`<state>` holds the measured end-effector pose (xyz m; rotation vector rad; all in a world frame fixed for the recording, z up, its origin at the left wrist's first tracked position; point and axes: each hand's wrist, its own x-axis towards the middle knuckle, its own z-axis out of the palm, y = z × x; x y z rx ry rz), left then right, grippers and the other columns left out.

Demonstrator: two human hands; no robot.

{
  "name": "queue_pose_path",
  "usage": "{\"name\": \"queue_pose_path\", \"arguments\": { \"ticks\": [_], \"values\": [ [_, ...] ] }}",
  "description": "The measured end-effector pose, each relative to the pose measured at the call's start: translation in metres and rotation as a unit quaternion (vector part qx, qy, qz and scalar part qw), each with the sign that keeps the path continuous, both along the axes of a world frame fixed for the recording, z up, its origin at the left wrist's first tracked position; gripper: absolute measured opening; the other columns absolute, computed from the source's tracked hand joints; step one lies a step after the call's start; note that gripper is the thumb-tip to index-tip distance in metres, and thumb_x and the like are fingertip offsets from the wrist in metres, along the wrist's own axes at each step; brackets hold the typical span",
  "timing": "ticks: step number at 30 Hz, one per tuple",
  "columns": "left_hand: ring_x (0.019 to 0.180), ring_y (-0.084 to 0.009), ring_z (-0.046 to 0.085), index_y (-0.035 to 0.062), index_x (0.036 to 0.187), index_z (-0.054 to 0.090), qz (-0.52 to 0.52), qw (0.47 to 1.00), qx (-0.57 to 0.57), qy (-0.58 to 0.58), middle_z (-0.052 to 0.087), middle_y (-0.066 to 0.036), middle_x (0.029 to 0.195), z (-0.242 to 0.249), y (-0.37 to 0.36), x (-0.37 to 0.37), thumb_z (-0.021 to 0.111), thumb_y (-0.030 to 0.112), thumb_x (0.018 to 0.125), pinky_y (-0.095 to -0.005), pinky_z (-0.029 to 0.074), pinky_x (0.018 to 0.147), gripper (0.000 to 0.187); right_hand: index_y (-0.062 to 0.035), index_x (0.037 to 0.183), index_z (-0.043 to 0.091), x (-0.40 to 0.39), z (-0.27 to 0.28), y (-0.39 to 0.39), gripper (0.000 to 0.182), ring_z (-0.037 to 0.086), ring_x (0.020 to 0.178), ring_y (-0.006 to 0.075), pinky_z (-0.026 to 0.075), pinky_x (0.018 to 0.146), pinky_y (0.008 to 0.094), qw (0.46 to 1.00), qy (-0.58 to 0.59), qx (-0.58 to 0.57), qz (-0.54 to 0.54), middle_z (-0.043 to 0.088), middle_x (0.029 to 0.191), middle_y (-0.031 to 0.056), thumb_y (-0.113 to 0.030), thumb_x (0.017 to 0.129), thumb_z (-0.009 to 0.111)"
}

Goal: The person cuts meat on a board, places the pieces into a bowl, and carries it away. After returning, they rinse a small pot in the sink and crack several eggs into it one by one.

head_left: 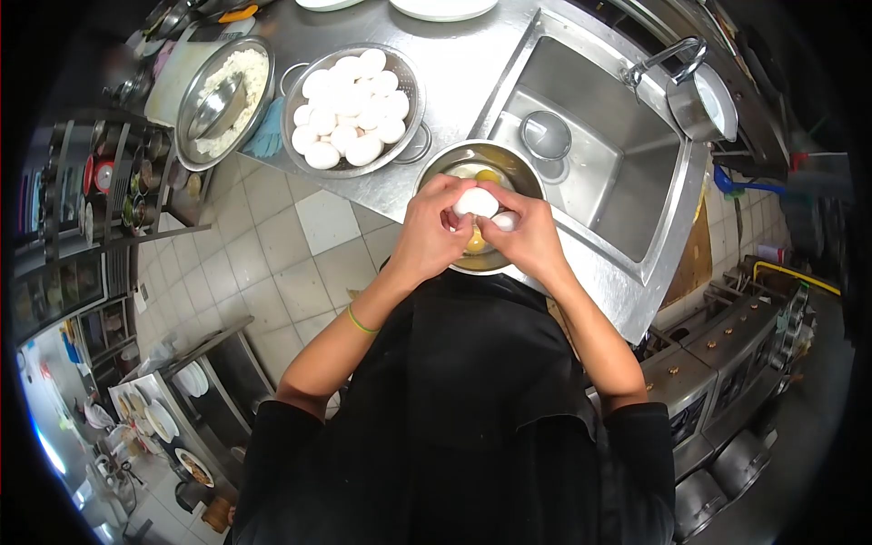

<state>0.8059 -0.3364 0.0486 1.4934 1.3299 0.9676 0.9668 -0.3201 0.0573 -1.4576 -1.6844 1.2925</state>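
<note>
Over a steel bowl (530, 167) at the counter's front edge, my left hand (432, 222) and my right hand (525, 232) meet around a white egg (476, 203). Fingers and thumbs of both hands press on its shell. A second white egg (505, 221) shows beside it, against my right hand. Yellow yolks (476, 242) and clear egg white lie in the bowl, partly hidden by my hands. Left of the bowl, a steel colander (413, 86) holds several whole white eggs (357, 104).
A sink (627, 118) with a faucet (668, 56) and a round steel container (545, 136) lies right of the bowl. A pot (701, 104) stands beyond it. At the far left is a bowl of white crumbly food (245, 86), with a blue cloth (265, 136) beside it.
</note>
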Motion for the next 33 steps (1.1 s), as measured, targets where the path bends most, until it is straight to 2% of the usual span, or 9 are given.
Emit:
{"name": "queue_pose_path", "arguments": {
  "ticks": [4,10,12,16,20,23,26,28,33],
  "values": [
    [0.072,-0.0089,0.052,0.0021,0.112,0.059,-0.011,1.000,-0.008,0.028,0.054,-0.006,0.102,-0.003,0.002,-0.002,0.052,-0.010,0.074,-0.0198,0.042,0.059,0.040,-0.0019,0.112,0.061,0.005,-0.011,0.004,0.042,0.066,0.080,0.0273,0.049,0.074,0.0316,1.000,0.000,0.007,0.005,0.065,0.088,0.0218,-0.012,0.071,0.066],
    [0.079,-0.0090,0.050,0.0045,0.119,0.057,-0.013,0.999,0.010,0.032,0.051,-0.005,0.107,0.002,0.008,-0.020,0.049,-0.012,0.075,-0.0194,0.042,0.060,0.047,-0.0056,0.118,0.059,0.022,0.014,0.013,0.048,0.065,0.087,0.0269,0.050,0.081,0.0323,0.970,-0.097,0.215,0.052,0.064,0.108,0.0147,-0.001,0.070,0.064],
    [0.079,-0.0085,0.049,0.0067,0.127,0.050,-0.034,0.998,0.009,0.055,0.050,-0.005,0.106,0.009,0.010,-0.022,0.054,-0.012,0.075,-0.0193,0.043,0.061,0.056,-0.0161,0.122,0.056,0.022,0.029,0.011,0.055,0.062,0.079,0.0303,0.052,0.067,0.0364,0.958,-0.130,0.245,0.077,0.064,0.103,0.0097,-0.001,0.069,0.064],
    [0.077,-0.0083,0.049,0.0085,0.142,0.029,-0.075,0.993,-0.062,-0.066,0.049,-0.007,0.109,0.018,0.011,-0.013,0.061,-0.013,0.074,-0.0221,0.048,0.071,0.078,-0.0201,0.124,0.053,0.017,0.027,0.011,0.060,0.063,0.078,0.0289,0.052,0.064,0.0354,0.936,-0.141,0.285,0.151,0.064,0.101,0.0097,-0.001,0.068,0.066],
    [0.083,-0.0099,0.054,0.0088,0.141,0.030,-0.087,0.988,-0.068,-0.106,0.050,-0.009,0.116,0.025,0.020,-0.023,0.061,-0.011,0.074,-0.0229,0.048,0.073,0.077,-0.0139,0.119,0.058,0.023,-0.003,0.017,0.051,0.064,0.081,0.0245,0.051,0.071,0.0320,0.965,-0.059,0.228,0.115,0.065,0.104,0.0081,-0.002,0.070,0.068],
    [0.101,-0.0214,0.053,0.0068,0.133,0.042,0.098,0.968,0.142,0.180,0.049,-0.015,0.120,0.004,0.051,-0.069,0.063,-0.001,0.073,-0.0337,0.045,0.086,0.064,-0.0034,0.119,0.056,0.053,0.001,0.020,0.047,0.061,0.086,0.0145,0.047,0.079,0.0273,0.987,0.155,-0.047,-0.007,0.064,0.105,0.0075,-0.002,0.074,0.070],
    [0.119,-0.0373,0.041,0.0095,0.129,0.049,0.131,0.862,0.256,0.418,0.048,-0.022,0.123,-0.014,0.084,-0.127,0.070,0.025,0.070,-0.0462,0.036,0.097,0.064,0.0018,0.124,0.049,0.112,0.043,0.026,0.042,0.062,0.081,0.0181,0.051,0.062,0.0263,0.939,0.328,0.045,-0.088,0.063,0.099,0.0141,-0.006,0.083,0.058],
    [0.113,-0.0392,0.042,0.0091,0.128,0.050,0.078,0.845,0.192,0.493,0.048,-0.024,0.119,-0.041,0.101,-0.151,0.071,0.028,0.069,-0.0465,0.035,0.098,0.065,0.0027,0.123,0.044,0.163,0.090,0.030,0.039,0.062,0.074,0.0196,0.050,0.053,0.0269,0.904,0.291,0.222,-0.220,0.062,0.094,0.0172,-0.015,0.089,0.053],
    [0.099,-0.0365,0.046,0.0084,0.123,0.052,0.042,0.823,0.252,0.508,0.050,-0.020,0.102,-0.032,0.116,-0.135,0.072,0.017,0.068,-0.0451,0.039,0.085,0.059,0.0020,0.117,0.047,0.300,0.153,0.067,0.032,0.062,0.068,0.0176,0.048,0.047,0.0269,0.672,0.048,0.541,-0.503,0.063,0.094,0.0164,-0.020,0.093,0.049]
  ]
}}
